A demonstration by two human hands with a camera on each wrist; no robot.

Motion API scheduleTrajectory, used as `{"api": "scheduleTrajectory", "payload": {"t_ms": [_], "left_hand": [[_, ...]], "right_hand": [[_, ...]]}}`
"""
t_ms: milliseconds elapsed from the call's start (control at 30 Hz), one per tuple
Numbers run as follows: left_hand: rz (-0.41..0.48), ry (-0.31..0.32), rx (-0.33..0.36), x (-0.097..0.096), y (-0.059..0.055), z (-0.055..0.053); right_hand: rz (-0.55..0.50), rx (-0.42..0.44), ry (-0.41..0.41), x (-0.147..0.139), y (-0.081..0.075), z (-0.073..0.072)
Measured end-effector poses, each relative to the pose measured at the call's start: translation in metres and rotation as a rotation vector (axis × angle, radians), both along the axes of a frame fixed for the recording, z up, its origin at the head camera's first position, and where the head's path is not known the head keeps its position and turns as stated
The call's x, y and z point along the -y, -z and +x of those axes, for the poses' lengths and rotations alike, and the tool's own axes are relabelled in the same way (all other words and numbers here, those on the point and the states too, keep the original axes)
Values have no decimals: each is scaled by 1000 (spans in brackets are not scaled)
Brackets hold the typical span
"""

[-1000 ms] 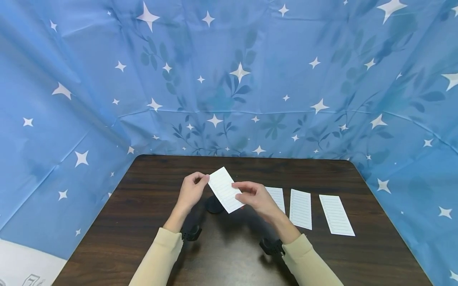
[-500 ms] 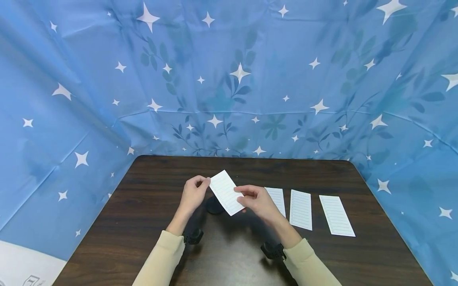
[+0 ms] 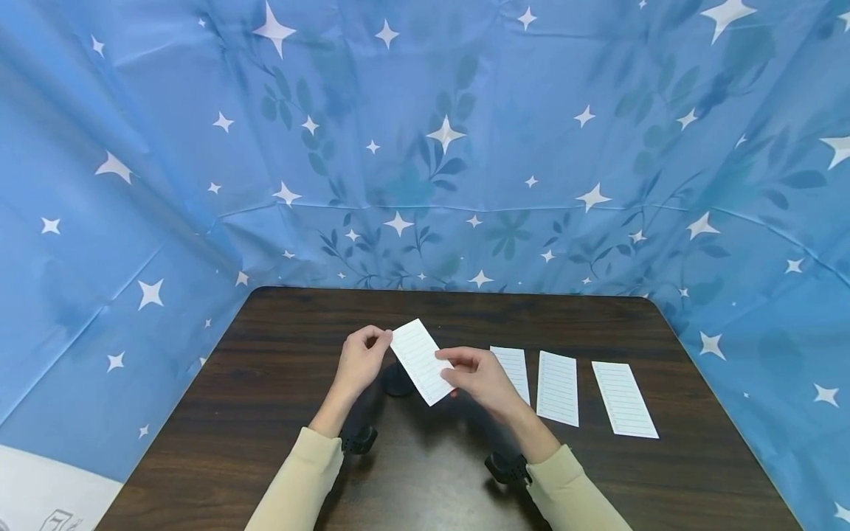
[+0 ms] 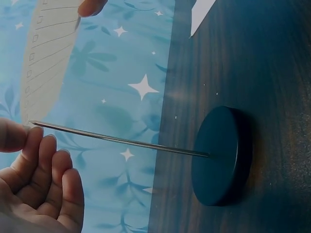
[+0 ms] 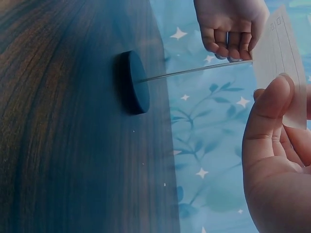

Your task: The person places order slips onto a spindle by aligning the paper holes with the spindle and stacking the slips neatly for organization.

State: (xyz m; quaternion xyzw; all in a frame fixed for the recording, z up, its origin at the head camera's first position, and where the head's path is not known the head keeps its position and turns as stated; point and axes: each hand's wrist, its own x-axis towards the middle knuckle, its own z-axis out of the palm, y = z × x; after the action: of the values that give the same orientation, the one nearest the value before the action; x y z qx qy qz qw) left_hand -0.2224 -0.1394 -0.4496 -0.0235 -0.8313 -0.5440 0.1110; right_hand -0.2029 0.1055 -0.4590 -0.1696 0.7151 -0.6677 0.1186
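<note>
The card [image 3: 421, 363] is lined white, the curtain [image 3: 505, 103] starry blue.

Three cards [image 3: 558, 389] are lying in a row on table [image 3: 186, 442], right of held card [image 3: 420, 365]; spike base [image 4: 218, 155] is standing below it; curtain [image 3: 412, 169] is hanging behind table.

The left arm [image 3: 299, 472] and right arm [image 3: 574, 487] reach forward, slanting inward, the hands near each other but apart. The left hand [image 3: 357, 363] pinches between thumb [image 4: 12, 135] and forefinger [image 4: 30, 148], other fingers [image 4: 60, 167] curled. The right hand [image 3: 483, 375] also pinches, its thumb opposing the fingers.
</note>
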Motion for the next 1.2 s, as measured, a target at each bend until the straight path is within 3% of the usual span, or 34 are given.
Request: {"api": "scheduleTrajectory", "payload": {"t_ms": [467,1000,1200], "left_hand": [[-39,18,34,6,20,-2],[-119,52,71,9,44,-5],[-182,59,83,9,52,-8]], "right_hand": [[49,-17,3,2,7,1],[281,-120,67,9,34,-6],[367,-113,66,10,39,-4]]}}
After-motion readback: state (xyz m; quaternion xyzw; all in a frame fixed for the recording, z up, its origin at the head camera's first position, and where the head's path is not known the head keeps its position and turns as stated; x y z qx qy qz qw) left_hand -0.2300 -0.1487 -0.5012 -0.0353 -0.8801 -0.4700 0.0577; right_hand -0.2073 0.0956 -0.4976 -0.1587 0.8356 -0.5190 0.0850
